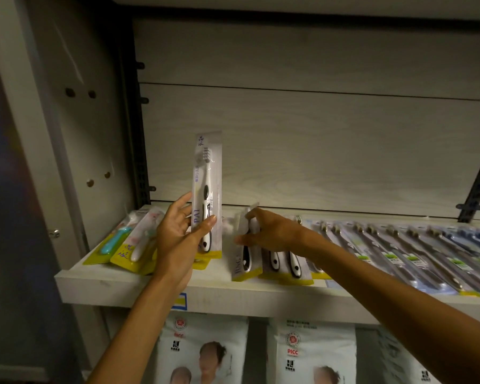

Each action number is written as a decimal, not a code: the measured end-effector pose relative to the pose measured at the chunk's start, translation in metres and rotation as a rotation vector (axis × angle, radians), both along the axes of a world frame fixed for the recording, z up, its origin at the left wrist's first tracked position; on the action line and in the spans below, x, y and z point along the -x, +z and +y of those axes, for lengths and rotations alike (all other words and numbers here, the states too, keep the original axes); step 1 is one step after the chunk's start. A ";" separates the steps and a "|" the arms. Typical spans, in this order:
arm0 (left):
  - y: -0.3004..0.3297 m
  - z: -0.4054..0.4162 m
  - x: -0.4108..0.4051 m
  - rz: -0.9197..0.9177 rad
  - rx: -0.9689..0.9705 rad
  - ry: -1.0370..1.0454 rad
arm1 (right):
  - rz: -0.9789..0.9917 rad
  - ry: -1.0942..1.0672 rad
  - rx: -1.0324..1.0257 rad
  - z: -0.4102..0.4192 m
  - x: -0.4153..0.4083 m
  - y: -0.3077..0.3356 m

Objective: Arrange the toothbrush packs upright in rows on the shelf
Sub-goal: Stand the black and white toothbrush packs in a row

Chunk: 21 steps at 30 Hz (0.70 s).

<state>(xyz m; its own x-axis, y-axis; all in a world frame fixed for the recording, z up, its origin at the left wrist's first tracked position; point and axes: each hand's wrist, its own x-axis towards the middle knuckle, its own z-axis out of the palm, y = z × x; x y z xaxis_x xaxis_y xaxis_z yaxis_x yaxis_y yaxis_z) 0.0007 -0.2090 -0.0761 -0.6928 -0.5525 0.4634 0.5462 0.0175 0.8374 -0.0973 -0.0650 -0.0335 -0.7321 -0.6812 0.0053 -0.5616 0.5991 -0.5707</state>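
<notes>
Left hand (178,231) is gripping an upright toothbrush pack (207,189) above the shelf (122,289); right hand (266,234) is pinching a blurry tilted pack (245,245) just beside it, fingers partly hiding it.

Head view; faces shelf (155,289) closely

Pale wooden shelf (117,289) with toothbrush packs (416,256) lying flat, apparently overlapping in rows.

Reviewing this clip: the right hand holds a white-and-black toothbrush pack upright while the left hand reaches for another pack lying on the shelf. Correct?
Hands are swapped. In the head view, the left hand holds the upright toothbrush pack; the right hand reaches for the pack on the shelf.
</notes>
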 end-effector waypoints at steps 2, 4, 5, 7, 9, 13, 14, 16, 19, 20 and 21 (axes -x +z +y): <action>0.000 -0.001 0.000 -0.004 0.009 -0.008 | 0.068 0.001 -0.110 0.000 -0.003 -0.001; -0.001 -0.001 0.000 -0.005 0.023 -0.010 | 0.131 0.019 -0.194 0.000 -0.006 -0.004; -0.001 -0.002 0.000 -0.008 0.028 -0.008 | 0.158 0.015 -0.236 -0.001 -0.007 -0.006; -0.002 -0.002 0.000 -0.018 0.034 0.000 | 0.214 -0.003 -0.317 -0.003 -0.005 -0.015; -0.002 -0.002 0.000 -0.024 0.036 0.003 | 0.269 -0.004 -0.386 -0.005 -0.001 -0.023; -0.002 -0.002 0.001 -0.021 0.033 0.001 | 0.355 0.040 -0.468 -0.002 -0.003 -0.027; -0.002 -0.002 0.001 -0.023 0.038 -0.001 | 0.343 0.025 -0.418 -0.001 -0.005 -0.025; -0.001 -0.002 0.001 -0.026 0.042 -0.005 | 0.266 -0.014 -0.168 0.001 -0.005 -0.020; 0.003 0.000 -0.001 0.006 0.049 0.016 | 0.198 -0.010 0.255 0.004 -0.007 -0.008; 0.005 0.001 -0.002 0.024 0.073 0.040 | 0.111 0.005 0.386 0.004 -0.010 -0.002; 0.008 0.003 -0.003 0.047 0.109 0.066 | -0.002 0.027 0.512 0.004 -0.012 0.002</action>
<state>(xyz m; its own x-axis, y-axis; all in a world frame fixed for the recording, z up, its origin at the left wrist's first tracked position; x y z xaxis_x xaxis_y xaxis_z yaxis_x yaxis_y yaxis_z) 0.0033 -0.2061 -0.0681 -0.6331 -0.5409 0.5538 0.5792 0.1436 0.8024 -0.0855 -0.0612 -0.0313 -0.7145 -0.6105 0.3418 -0.5714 0.2273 -0.7886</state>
